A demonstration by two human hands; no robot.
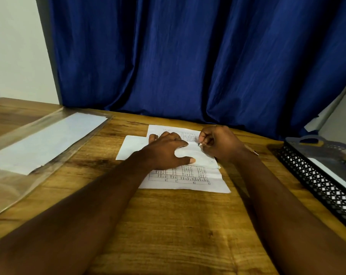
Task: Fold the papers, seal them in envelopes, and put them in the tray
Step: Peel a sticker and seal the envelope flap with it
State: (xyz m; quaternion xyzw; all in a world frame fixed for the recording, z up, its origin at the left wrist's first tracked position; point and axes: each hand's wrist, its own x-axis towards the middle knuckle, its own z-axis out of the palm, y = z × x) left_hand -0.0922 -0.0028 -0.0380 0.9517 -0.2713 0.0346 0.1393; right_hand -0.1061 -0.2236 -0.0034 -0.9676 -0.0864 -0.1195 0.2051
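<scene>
A white envelope (131, 147) lies crosswise on a printed sheet with a table on it (188, 179), mid-desk. My left hand (168, 150) rests flat on the envelope with fingers spread, pinning it down. My right hand (217, 142) is curled around a pen (254, 152); its tip touches the envelope's far right part. The black mesh tray (315, 181) stands at the right edge with something white and flat inside it.
A clear plastic sleeve (13, 185) holding white envelopes (49, 141) lies on the left of the wooden desk (178, 225). A blue curtain (188, 56) hangs just behind the desk's far edge.
</scene>
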